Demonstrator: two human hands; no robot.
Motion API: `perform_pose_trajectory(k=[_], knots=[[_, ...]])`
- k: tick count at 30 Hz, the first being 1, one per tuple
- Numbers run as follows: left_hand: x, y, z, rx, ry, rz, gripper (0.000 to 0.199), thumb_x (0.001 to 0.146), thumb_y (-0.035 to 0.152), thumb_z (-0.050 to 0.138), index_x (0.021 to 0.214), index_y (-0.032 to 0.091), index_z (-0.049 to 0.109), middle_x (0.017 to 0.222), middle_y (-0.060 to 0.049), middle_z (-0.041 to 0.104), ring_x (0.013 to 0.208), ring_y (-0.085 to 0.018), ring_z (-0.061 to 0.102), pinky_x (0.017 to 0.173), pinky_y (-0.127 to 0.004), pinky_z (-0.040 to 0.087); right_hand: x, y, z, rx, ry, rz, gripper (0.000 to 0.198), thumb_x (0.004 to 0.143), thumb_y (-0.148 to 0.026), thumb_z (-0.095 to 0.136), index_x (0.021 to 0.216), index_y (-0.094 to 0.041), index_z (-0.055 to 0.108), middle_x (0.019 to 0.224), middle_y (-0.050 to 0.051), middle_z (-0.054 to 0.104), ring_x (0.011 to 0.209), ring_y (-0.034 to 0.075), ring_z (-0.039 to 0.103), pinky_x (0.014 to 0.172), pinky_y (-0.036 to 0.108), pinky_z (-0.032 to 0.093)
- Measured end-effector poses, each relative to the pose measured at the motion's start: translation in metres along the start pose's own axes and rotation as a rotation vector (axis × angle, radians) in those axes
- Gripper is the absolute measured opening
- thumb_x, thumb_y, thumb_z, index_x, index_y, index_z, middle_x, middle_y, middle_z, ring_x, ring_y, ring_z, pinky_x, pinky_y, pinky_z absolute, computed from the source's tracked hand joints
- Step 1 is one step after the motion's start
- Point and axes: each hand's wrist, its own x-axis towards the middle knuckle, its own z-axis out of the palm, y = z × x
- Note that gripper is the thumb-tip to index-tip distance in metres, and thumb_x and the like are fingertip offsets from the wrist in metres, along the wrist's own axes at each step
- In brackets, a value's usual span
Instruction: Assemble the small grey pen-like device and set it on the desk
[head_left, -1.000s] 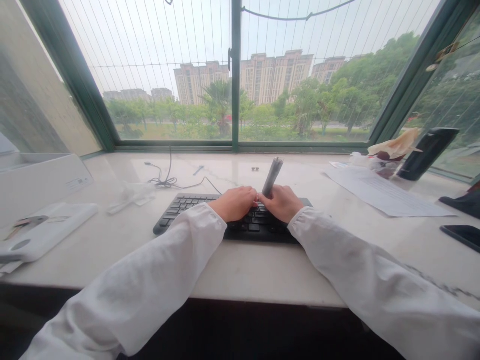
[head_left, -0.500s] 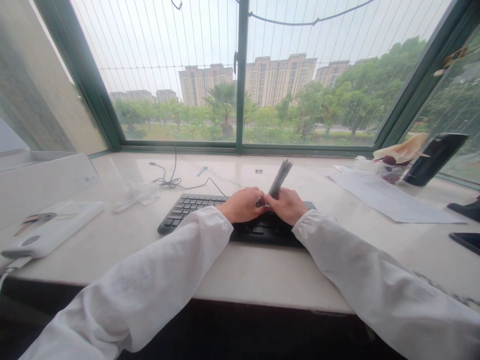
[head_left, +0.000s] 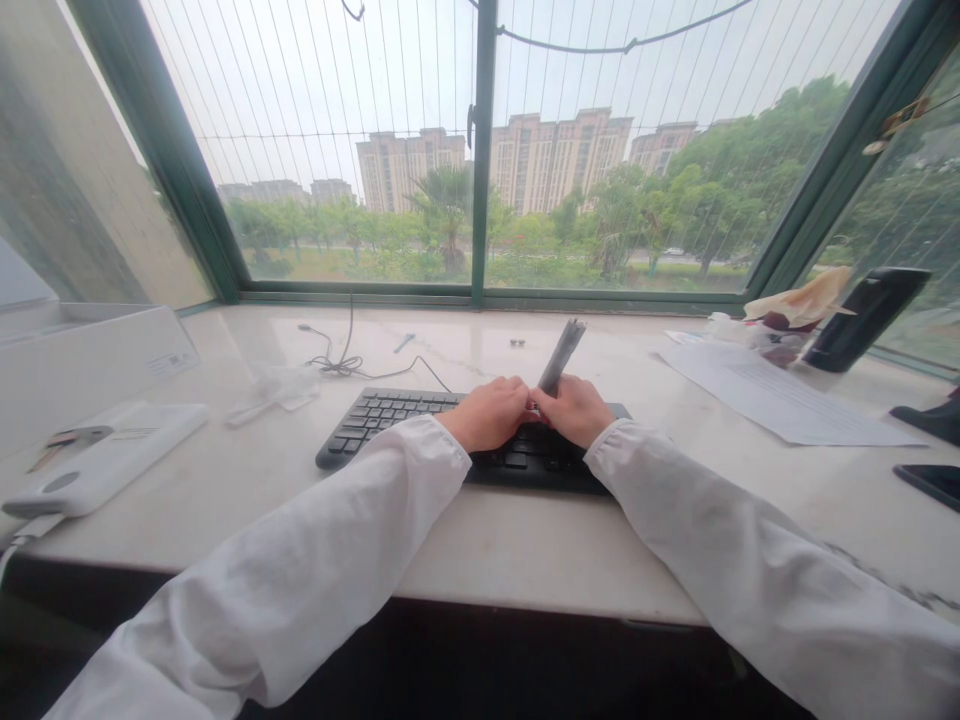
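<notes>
A black keyboard (head_left: 517, 470) lies on the white counter, with both my hands above its right half. My right hand (head_left: 576, 410) is closed around the lower part of a slim grey stick-like object (head_left: 561, 358), whose top tilts up and to the right. Its exact kind cannot be made out. Right beside it, my left hand (head_left: 491, 412) is closed, its fingertips meeting the right hand's at the lower end of the grey object. Whatever sits between the left fingers is hidden.
Behind the keyboard lie a thin cable (head_left: 345, 365), clear plastic wrapping (head_left: 277, 390) and two tiny dark pieces (head_left: 517, 343). Left are a white power bank (head_left: 142, 460), keys (head_left: 79, 436) and a white box (head_left: 97, 350); right, printed paper (head_left: 787, 400) and a black phone-like object (head_left: 930, 485).
My left hand has shifted slightly to the right, closing the small gap at its fingertips. The right hand and the grey object are nearly still.
</notes>
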Motion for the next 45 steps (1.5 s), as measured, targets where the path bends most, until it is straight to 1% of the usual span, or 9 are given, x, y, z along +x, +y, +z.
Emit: perform_pose_trajectory(k=[3,8,15,22,30,35,39,45], knots=[[-0.0006,0.0013,-0.0013,0.034,-0.023,0.0,0.026,0.096,0.035,0.039,0.1,0.013,0.054,0.105,-0.011,0.057,0.099,-0.021,0.055,0.09,-0.035,0.048,-0.0009,-0.0001,0.0019,-0.048,0.041,-0.056,0.03,0.083,-0.034,0.046,0.059,-0.019,0.055,0.067,0.006,0.066,0.067,0.018,0.06,0.058,0.026,0.033],[-0.002,0.0026,-0.0025,0.069,-0.035,0.013,0.028,0.097,0.035,0.036,0.101,0.013,0.053,0.105,-0.011,0.055,0.099,-0.021,0.054,0.09,-0.036,0.048,-0.0015,-0.0012,0.0033,-0.072,0.062,-0.062,0.029,0.082,-0.034,0.046,0.057,-0.019,0.05,0.065,0.005,0.064,0.063,0.017,0.057,0.057,0.026,0.03],[-0.0008,0.0014,-0.0006,0.063,-0.039,0.008,0.028,0.097,0.036,0.035,0.102,0.014,0.053,0.107,-0.012,0.055,0.1,-0.021,0.053,0.09,-0.037,0.048,-0.0014,-0.0005,0.0037,-0.07,0.063,-0.082,0.028,0.082,-0.034,0.046,0.059,-0.019,0.052,0.063,0.004,0.062,0.061,0.016,0.056,0.056,0.026,0.03],[-0.0012,-0.0008,0.0002,0.036,-0.023,0.021,0.027,0.097,0.036,0.035,0.102,0.015,0.052,0.107,-0.011,0.056,0.103,-0.02,0.054,0.092,-0.035,0.048,-0.0018,-0.0001,0.0047,-0.064,0.08,-0.126,0.026,0.084,-0.032,0.046,0.062,-0.02,0.052,0.063,0.004,0.062,0.062,0.016,0.055,0.057,0.026,0.03],[-0.0023,0.0006,-0.0003,0.053,-0.035,0.022,0.027,0.098,0.035,0.034,0.102,0.015,0.051,0.108,-0.011,0.055,0.103,-0.021,0.053,0.091,-0.037,0.049,-0.0019,-0.0007,0.0045,-0.05,0.087,-0.131,0.025,0.081,-0.031,0.045,0.059,-0.02,0.046,0.058,0.002,0.056,0.057,0.015,0.05,0.056,0.026,0.028],[-0.0031,0.0012,-0.0011,0.073,-0.033,0.031,0.028,0.098,0.035,0.033,0.101,0.014,0.051,0.107,-0.011,0.054,0.099,-0.021,0.053,0.088,-0.037,0.051,-0.0015,-0.0002,0.0056,-0.058,0.105,-0.127,0.024,0.081,-0.03,0.044,0.059,-0.02,0.046,0.059,0.003,0.058,0.057,0.015,0.05,0.056,0.026,0.028],[-0.0028,0.0003,-0.0008,0.048,-0.038,0.032,0.025,0.097,0.034,0.034,0.1,0.016,0.05,0.108,-0.01,0.054,0.101,-0.021,0.052,0.09,-0.036,0.05,-0.0013,-0.0008,0.0056,-0.066,0.101,-0.111,0.025,0.08,-0.032,0.044,0.059,-0.02,0.046,0.059,0.003,0.058,0.057,0.015,0.049,0.056,0.026,0.027],[-0.0021,-0.0003,0.0008,0.036,-0.031,0.026,0.021,0.096,0.03,0.036,0.1,0.016,0.051,0.109,-0.01,0.054,0.101,-0.021,0.052,0.091,-0.036,0.049,-0.0016,-0.0013,0.0076,-0.088,0.135,-0.108,0.025,0.081,-0.033,0.044,0.06,-0.02,0.047,0.062,0.004,0.06,0.059,0.015,0.051,0.057,0.027,0.028]])
